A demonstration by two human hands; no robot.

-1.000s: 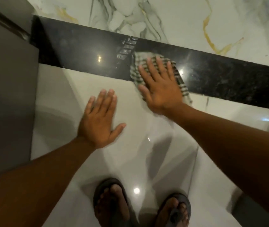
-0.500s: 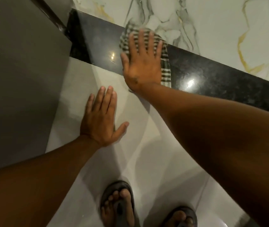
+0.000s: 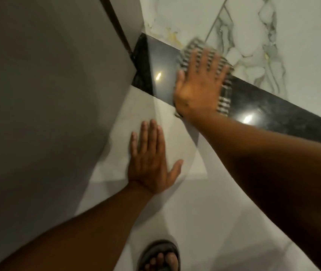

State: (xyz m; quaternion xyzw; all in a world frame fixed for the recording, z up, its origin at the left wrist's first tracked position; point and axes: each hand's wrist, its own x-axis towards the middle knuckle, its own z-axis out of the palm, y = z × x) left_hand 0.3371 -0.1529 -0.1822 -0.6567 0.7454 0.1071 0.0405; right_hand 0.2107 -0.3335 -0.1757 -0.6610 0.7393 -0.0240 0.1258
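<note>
At the bottom edge, a foot in a dark open-toed sandal (image 3: 160, 256) stands on the pale, glossy tiled floor (image 3: 204, 222). Just beyond it the left hand (image 3: 151, 165) lies flat on that floor, palm down, fingers straight and close together and the thumb out to the side; it has hold of nothing. A plain grey panel (image 3: 38, 94) fills the left side, and its lower edge runs just beside that hand.

Further out, the right hand (image 3: 198, 89) is spread wide, fingers straight and splayed, pressing down on a black-and-white checked cloth (image 3: 223, 100) without curling round it. The cloth shows past the fingertips and along the hand's right side, its pattern blurred. It lies on a strip of polished black speckled stone (image 3: 273, 112) that crosses the floor at a slant, with its far corner reaching onto the surface behind. Two light glints sit on the strip, one on either side of the hand.

Farthest off is white marble tiling with grey and gold veins (image 3: 302, 36), touching the strip's far edge.
</note>
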